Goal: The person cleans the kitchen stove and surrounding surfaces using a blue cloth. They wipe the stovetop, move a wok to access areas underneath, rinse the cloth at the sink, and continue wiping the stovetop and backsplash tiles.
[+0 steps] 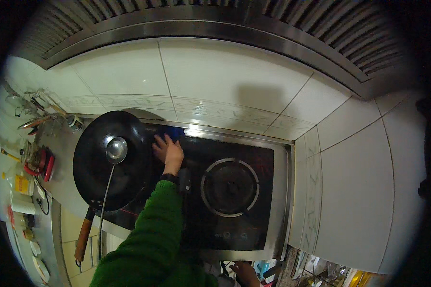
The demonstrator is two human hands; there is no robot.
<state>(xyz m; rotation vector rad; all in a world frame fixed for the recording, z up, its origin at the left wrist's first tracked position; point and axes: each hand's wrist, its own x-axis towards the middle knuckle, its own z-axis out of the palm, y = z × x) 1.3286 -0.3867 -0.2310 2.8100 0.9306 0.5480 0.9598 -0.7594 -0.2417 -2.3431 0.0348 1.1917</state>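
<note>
My left hand, in a green sleeve with a dark band at the wrist, reaches over the back of the black glass cooktop. Its fingers are spread. Just beyond the fingertips lies a dark blue cloth-like item; whether they touch it I cannot tell. Left of this hand, a black wok with a wooden handle covers the left burner. A metal ladle rests on the wok, its long handle pointing toward me. My right hand is low at the bottom edge, partly cut off; its grip is unclear.
To the right is a round burner ring. A tiled wall rises behind, beneath a range hood. On the left counter stand an oil bottle, a red-handled item and several jars. Assorted items crowd the lower right.
</note>
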